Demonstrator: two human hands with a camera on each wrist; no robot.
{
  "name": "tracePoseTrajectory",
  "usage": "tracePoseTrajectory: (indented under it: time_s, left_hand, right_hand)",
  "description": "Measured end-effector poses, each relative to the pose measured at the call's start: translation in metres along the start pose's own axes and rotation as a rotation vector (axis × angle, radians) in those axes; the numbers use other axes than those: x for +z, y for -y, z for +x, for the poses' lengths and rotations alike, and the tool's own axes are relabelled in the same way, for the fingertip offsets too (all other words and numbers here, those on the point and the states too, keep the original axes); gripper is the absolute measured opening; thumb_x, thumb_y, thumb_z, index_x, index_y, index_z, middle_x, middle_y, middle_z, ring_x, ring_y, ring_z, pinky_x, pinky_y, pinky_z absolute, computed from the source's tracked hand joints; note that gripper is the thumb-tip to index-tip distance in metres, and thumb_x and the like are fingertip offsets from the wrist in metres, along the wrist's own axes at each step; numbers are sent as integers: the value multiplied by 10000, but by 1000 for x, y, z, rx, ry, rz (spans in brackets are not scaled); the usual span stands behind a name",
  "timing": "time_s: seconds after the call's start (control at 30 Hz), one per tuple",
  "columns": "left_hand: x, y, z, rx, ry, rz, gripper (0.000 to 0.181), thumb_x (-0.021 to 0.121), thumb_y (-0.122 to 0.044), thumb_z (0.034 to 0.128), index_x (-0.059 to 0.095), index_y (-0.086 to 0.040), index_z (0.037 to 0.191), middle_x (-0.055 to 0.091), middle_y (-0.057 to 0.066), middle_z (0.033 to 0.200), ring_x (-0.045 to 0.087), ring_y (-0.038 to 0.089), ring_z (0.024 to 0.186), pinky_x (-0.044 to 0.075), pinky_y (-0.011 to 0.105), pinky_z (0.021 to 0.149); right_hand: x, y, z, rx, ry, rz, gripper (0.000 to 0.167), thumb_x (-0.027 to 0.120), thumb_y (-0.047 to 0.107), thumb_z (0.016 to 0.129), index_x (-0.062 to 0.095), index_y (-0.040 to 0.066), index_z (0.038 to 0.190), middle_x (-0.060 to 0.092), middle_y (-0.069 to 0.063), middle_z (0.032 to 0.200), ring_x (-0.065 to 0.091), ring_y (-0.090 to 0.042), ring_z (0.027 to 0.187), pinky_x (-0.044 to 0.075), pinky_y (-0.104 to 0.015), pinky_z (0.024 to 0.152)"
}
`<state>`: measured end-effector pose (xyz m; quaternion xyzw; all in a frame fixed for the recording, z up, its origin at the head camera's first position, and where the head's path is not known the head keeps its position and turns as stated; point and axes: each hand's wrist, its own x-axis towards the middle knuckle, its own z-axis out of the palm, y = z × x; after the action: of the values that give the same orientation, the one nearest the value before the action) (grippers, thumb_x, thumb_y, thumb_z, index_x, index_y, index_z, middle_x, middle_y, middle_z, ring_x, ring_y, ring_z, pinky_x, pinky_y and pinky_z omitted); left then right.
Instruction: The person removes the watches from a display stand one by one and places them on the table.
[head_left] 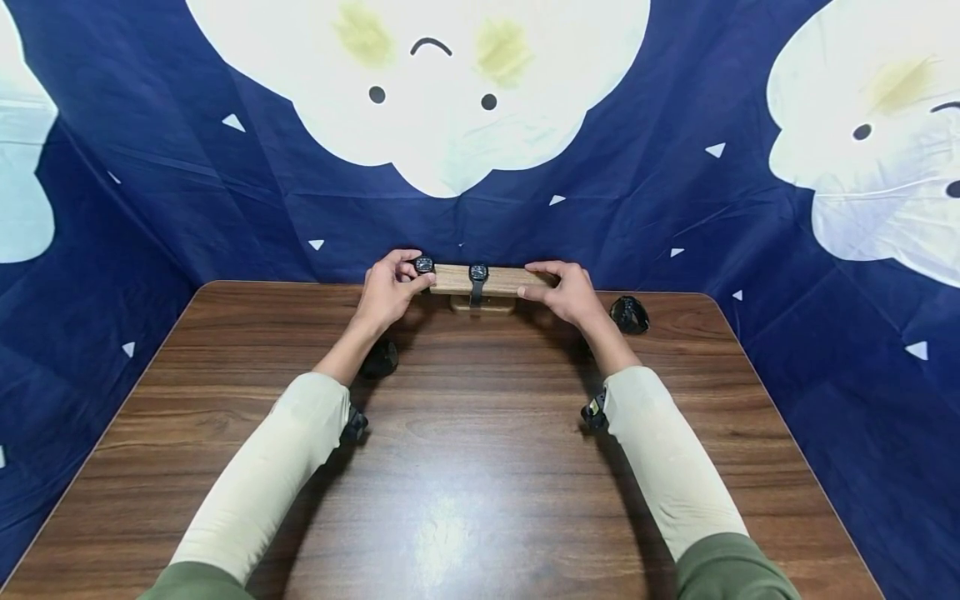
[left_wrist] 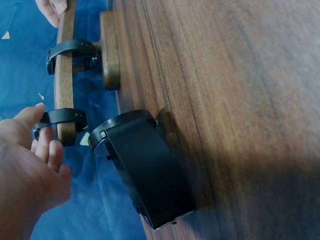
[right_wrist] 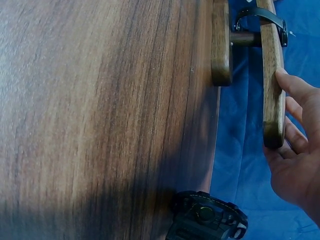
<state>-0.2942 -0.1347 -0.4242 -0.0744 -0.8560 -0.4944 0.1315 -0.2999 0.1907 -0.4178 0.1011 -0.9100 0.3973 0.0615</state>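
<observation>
A wooden T-shaped watch stand (head_left: pixel 512 281) stands at the table's far edge, its crossbar raised above a small base (head_left: pixel 486 306). My left hand (head_left: pixel 385 293) pinches a black wristwatch (head_left: pixel 424 264) whose strap loops round the bar's left end, as the left wrist view shows. Another black watch (head_left: pixel 478 272) hangs round the middle of the bar. At the opposite end, my right hand (head_left: pixel 573 293) grips the bar between thumb and fingers. In the right wrist view, that end of the crossbar (right_wrist: pixel 272 105) bears no watch.
On the table (head_left: pixel 465 433), a black watch with a wide band (left_wrist: pixel 150 170) stands near my left forearm. A chunky black watch (head_left: pixel 630 315) lies right of my right hand. Blue cloth (head_left: pixel 247 192) with white cloud shapes hangs behind the far edge and along both sides.
</observation>
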Motion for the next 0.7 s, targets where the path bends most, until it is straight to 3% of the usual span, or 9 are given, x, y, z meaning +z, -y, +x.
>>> tracePoseTrajectory:
  time_s: [0.1, 0.7]
  left_hand:
    - [-2, 2, 0, -15, -11, -39, 482, 837, -206, 879, 659, -56, 1301, 674, 55, 888, 595, 109, 781, 467, 167, 684]
    - [-16, 11, -5, -63, -49, -167, 503, 849, -161, 860, 655, -23, 1303, 688, 132, 972, 604, 57, 805, 493, 119, 729]
  right_hand:
    - [0, 0, 0, 2, 3, -1, 472, 881, 402, 808, 760, 248, 1238, 693, -28, 1339, 579, -222, 1302, 453, -394, 1096]
    - [-1, 1, 0, 5, 2, -7, 478, 884, 406, 802, 758, 253, 1237, 697, -18, 1332, 583, -222, 1299, 458, -397, 1090]
